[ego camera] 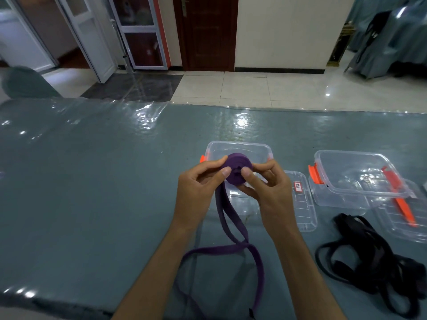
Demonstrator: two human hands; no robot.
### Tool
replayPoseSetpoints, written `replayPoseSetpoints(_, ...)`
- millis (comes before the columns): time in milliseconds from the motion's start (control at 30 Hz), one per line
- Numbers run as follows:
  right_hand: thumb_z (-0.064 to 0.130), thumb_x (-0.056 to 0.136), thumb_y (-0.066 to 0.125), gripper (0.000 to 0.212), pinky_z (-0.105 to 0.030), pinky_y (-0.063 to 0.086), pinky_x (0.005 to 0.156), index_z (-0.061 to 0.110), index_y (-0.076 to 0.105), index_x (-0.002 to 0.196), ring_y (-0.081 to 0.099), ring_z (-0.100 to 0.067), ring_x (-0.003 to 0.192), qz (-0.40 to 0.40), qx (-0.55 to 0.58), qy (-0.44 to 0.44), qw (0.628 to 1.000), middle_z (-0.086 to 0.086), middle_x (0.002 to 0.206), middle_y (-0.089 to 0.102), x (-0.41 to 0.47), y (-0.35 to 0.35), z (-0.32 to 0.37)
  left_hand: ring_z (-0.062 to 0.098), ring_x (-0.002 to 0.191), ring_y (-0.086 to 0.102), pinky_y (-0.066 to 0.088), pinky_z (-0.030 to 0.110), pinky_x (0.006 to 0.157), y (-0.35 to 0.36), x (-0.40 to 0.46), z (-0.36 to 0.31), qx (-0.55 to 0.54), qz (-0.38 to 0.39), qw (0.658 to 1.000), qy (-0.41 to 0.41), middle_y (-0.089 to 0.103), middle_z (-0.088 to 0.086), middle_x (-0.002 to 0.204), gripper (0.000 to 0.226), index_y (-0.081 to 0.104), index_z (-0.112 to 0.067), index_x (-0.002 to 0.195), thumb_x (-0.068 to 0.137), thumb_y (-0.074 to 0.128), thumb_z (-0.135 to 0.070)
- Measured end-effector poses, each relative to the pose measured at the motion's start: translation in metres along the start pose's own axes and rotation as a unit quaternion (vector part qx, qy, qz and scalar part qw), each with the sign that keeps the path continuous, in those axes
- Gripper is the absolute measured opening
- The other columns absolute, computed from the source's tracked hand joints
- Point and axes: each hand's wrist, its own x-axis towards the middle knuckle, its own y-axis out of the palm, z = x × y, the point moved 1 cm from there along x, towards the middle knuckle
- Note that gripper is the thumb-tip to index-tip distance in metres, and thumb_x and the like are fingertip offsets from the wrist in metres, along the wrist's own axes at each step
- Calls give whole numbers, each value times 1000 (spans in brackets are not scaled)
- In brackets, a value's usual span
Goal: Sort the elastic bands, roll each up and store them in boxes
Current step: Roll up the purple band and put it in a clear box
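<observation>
Rolling is under way: left hand and right hand pinch the purple band roll between curled fingertips, its loose tail hanging below them; the clear box sits just behind. Next, likely, wind in the tail

Dim, bluish indoor light; white glare patches on the plastic-covered counter; soft focus, wide-angle bending at edges

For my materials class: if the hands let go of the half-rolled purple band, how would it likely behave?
The purple band probably uncoils, since only the hands pinch it. Its tail droops in loose loops, so it's floppy and likely light.
</observation>
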Motion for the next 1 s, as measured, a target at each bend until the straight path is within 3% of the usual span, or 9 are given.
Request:
replayPoseSetpoints(100, 26, 84, 82, 31, -46, 67, 72, 3, 61, 88, 78, -31, 93, -13, -5, 15, 1000, -22, 100, 78, 5, -3, 9, 18, 97, 80, 60, 22, 88, 0, -1, -1, 12, 7, 1000, 0, 82, -1, 106, 29, 78, -23, 116, 91, 81, -9)
replayPoseSetpoints(300, 16, 97, 74, 18, -48, 67, 75, 10, 72, 114, 78, -35, 99, -25, 14, -9, 1000, -18, 104, 78, 2, 2, 9, 16, 105, 78, 58, 19, 91, 14, -13, 2, -11, -43, 999, -1, 81, -4, 113, 24, 79, -19, 115, 93, 80, -11)
replayPoseSetpoints(467, 20, 87, 82, 33, -46, 67, 78, -5, 65, 101, 78, -35, 102, 23, 7, 53, 998, -17, 109, 78, 0, -4, 3, 15, 103, 78, 60, 25, 92, -11, 8, -6, 66, 29, 997, 14, 82, -6, 111, 23, 79, -18, 117, 96, 76, -11)
replayPoseSetpoints(600, 19, 82, 85, 26, -36, 66, 71, 3, 68, 92, 80, -34, 94, -1, -6, 31, 999, -18, 99, 79, 0, -1, 7, 21, 94, 80, 62, 26, 86, -13, 12, -8, 37, 23, 999, 2, 82, 3, 100, 12, 76, -21, 102, 91, 81, -17)
replayPoseSetpoints(667, 21, 82, 85, 27, -39, 66, 72, 11, 69, 101, 80, -34, 95, -12, 8, 19, 1000, -17, 99, 80, -1, 0, 9, 19, 99, 80, 60, 23, 88, -11, 7, -5, 24, 22, 999, 10, 82, 2, 105, 12, 78, -19, 102, 92, 81, -13)
replayPoseSetpoints(767, 20, 87, 82, 32, -49, 66, 81, 4, 69, 112, 78, -35, 101, -4, 14, 13, 1000, -18, 107, 78, -2, 0, 6, 19, 108, 77, 59, 23, 94, -13, 5, -6, 54, 35, 998, 28, 79, 4, 114, 24, 79, -15, 116, 92, 80, -10)
replayPoseSetpoints(833, 18, 88, 82, 25, -52, 65, 84, 3, 69, 103, 78, -36, 103, 11, 5, 32, 999, -19, 111, 77, -3, -1, 3, 21, 105, 77, 60, 25, 93, -15, 8, -9, 70, 44, 996, 28, 79, 5, 113, 26, 79, -14, 118, 92, 80, -11)
replayPoseSetpoints(933, 19, 81, 87, 19, -43, 67, 74, 14, 68, 83, 79, -36, 95, 12, -6, 48, 999, -19, 104, 79, -2, -2, 6, 22, 96, 79, 63, 30, 90, -13, 8, -12, 47, 26, 999, 0, 82, 4, 104, 26, 79, -16, 113, 88, 84, -18)
replayPoseSetpoints(1000, 18, 81, 88, 19, -39, 66, 72, 16, 70, 87, 79, -37, 93, 7, -11, 25, 1000, -18, 100, 79, 1, -2, 9, 19, 94, 80, 61, 23, 85, -6, 2, -10, 9, -16, 1000, -15, 83, 3, 100, 20, 80, -19, 104, 86, 87, -18)
